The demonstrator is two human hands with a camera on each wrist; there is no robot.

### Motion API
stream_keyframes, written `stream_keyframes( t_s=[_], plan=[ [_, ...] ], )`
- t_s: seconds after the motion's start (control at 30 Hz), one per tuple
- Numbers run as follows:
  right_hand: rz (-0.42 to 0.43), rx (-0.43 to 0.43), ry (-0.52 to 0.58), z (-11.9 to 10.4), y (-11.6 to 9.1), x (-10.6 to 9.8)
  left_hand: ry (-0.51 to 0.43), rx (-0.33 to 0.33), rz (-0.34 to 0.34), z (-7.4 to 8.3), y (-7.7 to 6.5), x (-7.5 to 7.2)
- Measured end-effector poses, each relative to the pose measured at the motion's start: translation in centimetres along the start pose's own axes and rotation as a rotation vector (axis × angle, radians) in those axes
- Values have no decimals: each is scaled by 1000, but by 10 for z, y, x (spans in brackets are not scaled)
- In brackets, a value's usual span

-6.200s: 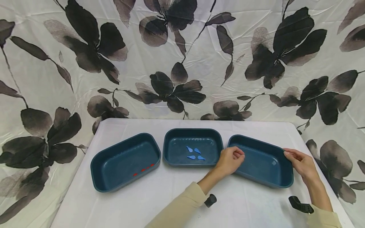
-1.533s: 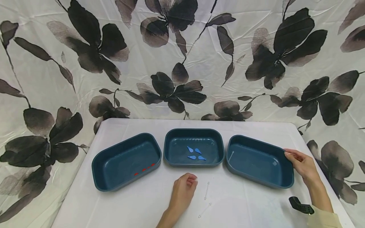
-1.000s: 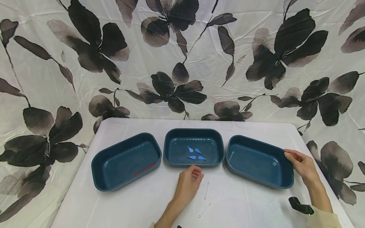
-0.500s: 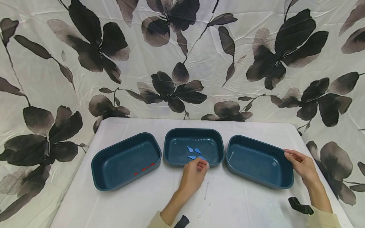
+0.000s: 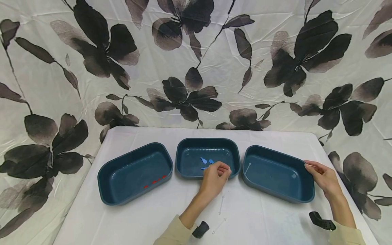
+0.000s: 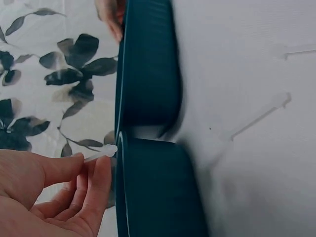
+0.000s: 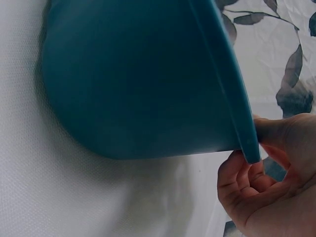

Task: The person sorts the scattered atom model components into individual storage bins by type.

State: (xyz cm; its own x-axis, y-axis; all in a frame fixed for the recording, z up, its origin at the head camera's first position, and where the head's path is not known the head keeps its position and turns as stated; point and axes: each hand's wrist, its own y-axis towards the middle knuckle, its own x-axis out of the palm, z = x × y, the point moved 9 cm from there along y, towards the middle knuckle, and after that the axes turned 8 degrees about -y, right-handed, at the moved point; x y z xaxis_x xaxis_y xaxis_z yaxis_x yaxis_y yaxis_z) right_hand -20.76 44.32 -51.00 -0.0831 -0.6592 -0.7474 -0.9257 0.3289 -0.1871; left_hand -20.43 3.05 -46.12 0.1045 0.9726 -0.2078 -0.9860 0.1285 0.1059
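My left hand (image 5: 213, 181) pinches a thin translucent stick with a knobbed end (image 6: 107, 151) between thumb and forefinger. It hovers above the front rim of the middle teal tray (image 5: 208, 139), hiding part of the blue drop-shaped pieces (image 5: 203, 160) inside. My right hand (image 5: 324, 178) grips the outer end of the right teal tray (image 5: 277, 185), thumb and fingers on either side of its rim (image 7: 242, 118). In that tray lies a similar clear stick (image 5: 248, 167). Two more clear sticks, one farther back (image 5: 222, 205) and one nearer (image 5: 219, 226), lie on the cloth.
A left teal tray (image 5: 125, 180) stands angled, with several small red pieces (image 5: 154, 182) along its front wall. White cloth (image 5: 260, 221) covers the table. Behind it hangs a floral curtain (image 5: 196, 54). A pale square mark (image 5: 294, 175) shows in the right tray.
A clear stick has come to lie in the right tray. Afterwards my left hand moved from the cloth up and right over the middle tray's front. My right hand stays on the rim.
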Motion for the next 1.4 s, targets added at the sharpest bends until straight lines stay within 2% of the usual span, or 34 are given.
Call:
stream_keyframes(
  t_s=[0.63,0.73,1.1,1.4],
  plan=[
    [-3,4,11,2,0,0,-55,-41,-30,12,34,26],
    [-3,4,16,2,0,1,-94,-64,-40,12,39,32],
    [-4,6,4,2,1,1,-137,-89,-73,13,50,55],
    [2,10,5,1,0,0,-107,-109,-107,7,59,75]
  ],
)
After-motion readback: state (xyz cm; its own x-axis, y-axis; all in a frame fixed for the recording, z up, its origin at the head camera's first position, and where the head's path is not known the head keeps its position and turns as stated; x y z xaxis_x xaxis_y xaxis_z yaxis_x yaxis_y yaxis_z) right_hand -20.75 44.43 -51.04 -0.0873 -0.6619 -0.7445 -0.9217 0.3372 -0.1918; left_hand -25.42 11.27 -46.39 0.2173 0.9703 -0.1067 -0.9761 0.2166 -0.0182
